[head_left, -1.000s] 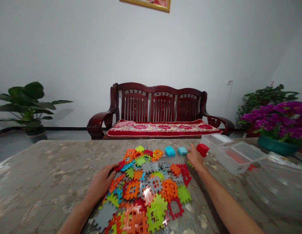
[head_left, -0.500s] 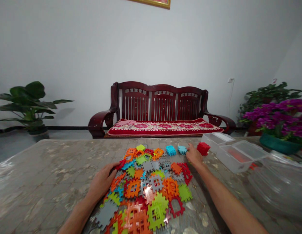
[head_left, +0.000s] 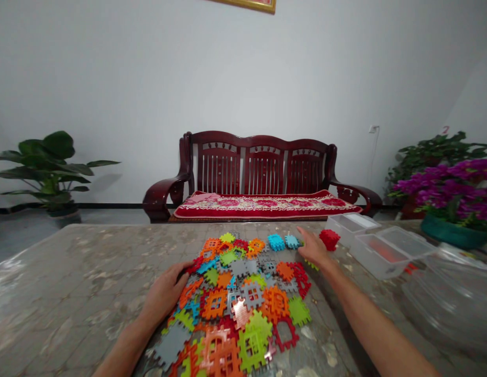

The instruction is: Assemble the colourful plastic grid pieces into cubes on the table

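Note:
A spread pile of toothed plastic building pieces (head_left: 239,268) in orange, green, grey, red and blue lies before me. At its left edge rests my left hand (head_left: 165,293), loosely open, its fingertips against a red piece (head_left: 195,265). My right hand (head_left: 314,249) is beyond the pile's far right corner, forefinger stretched out and thumb apart. It sits at the right side of a light-blue stack of pieces (head_left: 291,241). Left of that stands a brighter blue stack (head_left: 276,242). Under the right palm shows the edge of a lime-green piece (head_left: 312,265), mostly hidden.
Right of my hand stands a red stack (head_left: 329,239). Past it are translucent boxes (head_left: 379,264), one with orange-red contents, and a clear plastic lid or container (head_left: 451,298). A teal flower pot (head_left: 451,231) stands at the table's far right. Behind the table is a wooden bench (head_left: 263,170).
The light-blue stack has shifted slightly left, with my right forefinger moving left too. A lime-green edge now shows beneath that hand. My left hand stays where it was.

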`<move>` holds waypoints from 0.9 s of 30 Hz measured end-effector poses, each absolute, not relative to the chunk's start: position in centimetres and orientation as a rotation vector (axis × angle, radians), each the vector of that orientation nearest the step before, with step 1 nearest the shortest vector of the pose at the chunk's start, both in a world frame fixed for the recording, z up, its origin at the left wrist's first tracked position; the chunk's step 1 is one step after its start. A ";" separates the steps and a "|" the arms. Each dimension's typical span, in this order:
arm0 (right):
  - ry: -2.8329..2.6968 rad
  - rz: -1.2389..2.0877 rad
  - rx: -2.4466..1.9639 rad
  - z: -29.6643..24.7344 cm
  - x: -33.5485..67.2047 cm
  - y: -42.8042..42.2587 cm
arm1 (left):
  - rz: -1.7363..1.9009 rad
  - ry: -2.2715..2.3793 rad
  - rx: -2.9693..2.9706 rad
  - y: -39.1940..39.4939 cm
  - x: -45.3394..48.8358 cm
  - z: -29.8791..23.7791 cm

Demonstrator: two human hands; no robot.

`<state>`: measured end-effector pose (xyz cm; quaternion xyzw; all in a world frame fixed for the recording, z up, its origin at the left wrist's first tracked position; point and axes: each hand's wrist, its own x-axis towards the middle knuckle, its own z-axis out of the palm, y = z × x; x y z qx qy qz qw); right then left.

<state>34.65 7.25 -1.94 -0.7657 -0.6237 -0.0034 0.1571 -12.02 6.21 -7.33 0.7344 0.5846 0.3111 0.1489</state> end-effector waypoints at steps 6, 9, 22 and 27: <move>-2.134 0.113 -2.022 -1.6 35.2 9.5 | 0.892 1.668 2.112 6.3 -12.2 -7.5; -2.176 0.174 -2.067 -1.7 35.5 10.7 | 0.884 1.650 2.118 6.4 -12.2 -7.5; -2.223 0.207 -2.010 -3.1 38.9 12.5 | 0.877 1.657 2.131 6.4 -12.3 -7.5; -2.262 0.274 -1.997 -3.6 39.3 13.0 | 0.854 1.677 2.124 6.3 -12.3 -7.4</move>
